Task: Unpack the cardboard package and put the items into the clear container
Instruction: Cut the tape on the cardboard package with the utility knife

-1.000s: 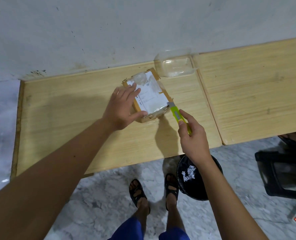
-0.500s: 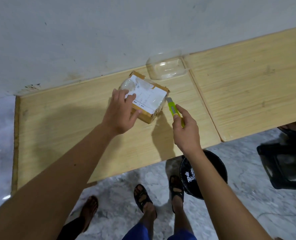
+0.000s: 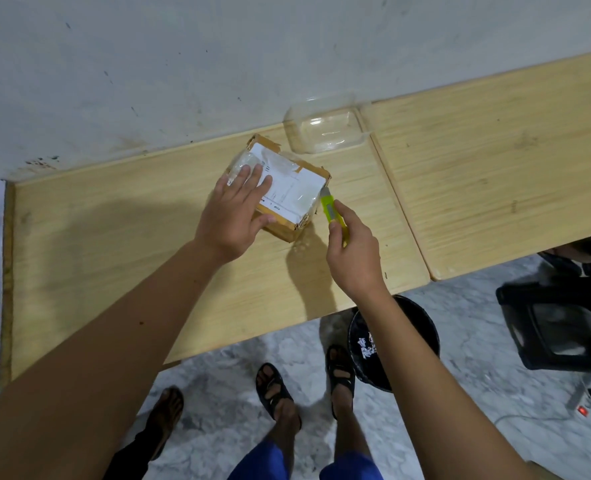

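Observation:
A small cardboard package (image 3: 296, 188), taped and bearing a white label, lies on the wooden table (image 3: 114, 237). My left hand (image 3: 233, 216) lies flat on its top with the fingers spread, and the thumb rests against its near side. My right hand (image 3: 351, 251) grips a yellow-green utility knife (image 3: 330, 211), whose tip touches the package's right edge. The clear container (image 3: 325, 128) stands empty just behind the package, against the wall.
A second wooden table (image 3: 495, 168) adjoins on the right. A black bucket (image 3: 394, 344) stands on the marble floor under the table edge, by my sandalled feet. A black stool (image 3: 560, 323) is at the right; another person's foot (image 3: 166, 414) at the lower left.
The package has turned on the table under my left hand, and that hand now lies flatter on top. The knife tip has stayed at the package's right edge. Another person's foot has come into view.

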